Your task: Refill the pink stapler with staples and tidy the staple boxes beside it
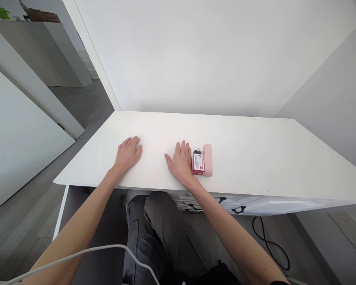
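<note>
Your left hand (128, 153) and right hand (181, 163) lie flat, fingers spread, near the tabletop's (255, 158) front edge. Red box (198, 163) and pink case (207, 159) sit just beside your right hand.

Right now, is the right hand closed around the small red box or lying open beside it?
Open. The right hand lies flat on the white table, fingers spread, its edge against the red box, not gripping it.

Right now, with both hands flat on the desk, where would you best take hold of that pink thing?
Probably across the long sides of the pink stapler, coming from above. It lies flat on the white desk, long axis pointing away, with a red staple box against its left side and the right hand just beyond. So its right side and top are the free approach.
</note>
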The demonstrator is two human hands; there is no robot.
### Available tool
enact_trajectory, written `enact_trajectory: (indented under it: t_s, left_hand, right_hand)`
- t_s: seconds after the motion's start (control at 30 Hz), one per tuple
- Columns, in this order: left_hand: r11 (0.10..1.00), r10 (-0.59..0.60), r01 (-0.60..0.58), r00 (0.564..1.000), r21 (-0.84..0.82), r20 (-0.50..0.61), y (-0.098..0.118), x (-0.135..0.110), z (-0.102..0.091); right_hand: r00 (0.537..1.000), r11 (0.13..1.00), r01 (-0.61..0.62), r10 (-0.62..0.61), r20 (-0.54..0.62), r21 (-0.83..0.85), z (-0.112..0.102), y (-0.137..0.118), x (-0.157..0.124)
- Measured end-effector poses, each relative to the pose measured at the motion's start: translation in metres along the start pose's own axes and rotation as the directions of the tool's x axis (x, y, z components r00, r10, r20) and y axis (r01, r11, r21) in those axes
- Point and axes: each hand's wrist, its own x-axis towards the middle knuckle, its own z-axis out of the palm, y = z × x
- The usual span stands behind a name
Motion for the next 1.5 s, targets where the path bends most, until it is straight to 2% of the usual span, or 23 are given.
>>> enact_trajectory:
  t_s: [0.2, 0.47, 0.73, 0.93, 1.2, 1.5]
  left_hand:
    - [1.000, -0.004, 0.004, 1.000, -0.013, -0.006, -0.001, 0.001, 0.000]
    - [1.000, -0.008, 0.008, 1.000, -0.013, -0.006, -0.001, 0.001, 0.001]
    - [1.000, 0.000, 0.000, 1.000, -0.012, -0.011, -0.002, 0.001, 0.000]
    - [1.000, -0.004, 0.004, 1.000, -0.007, -0.003, 0.000, 0.001, -0.001]
    - [1.000, -0.005, 0.004, 1.000, -0.014, -0.011, -0.001, 0.001, -0.001]
    - [1.000, -0.004, 0.004, 1.000, -0.001, -0.010, -0.002, 0.002, 0.000]
  right_hand:
    - [0.998, 1.000, 0.015, -0.015, -0.058, 0.012, 0.004, 0.014, 0.002]
    - [0.998, 1.000, 0.003, -0.004, -0.055, -0.012, -0.003, 0.032, 0.004]
    - [0.994, 1.000, 0.000, -0.003, -0.109, -0.021, -0.014, 0.069, 0.010]
    - [0.992, 0.997, 0.036, -0.043, -0.118, -0.067, -0.038, 0.111, 0.014]
    - [0.988, 0.992, -0.027, 0.008, -0.156, -0.122, -0.081, 0.176, 0.015]
    - [0.980, 0.988, -0.072, 0.044, -0.192, -0.138, -0.119, 0.231, 0.017]
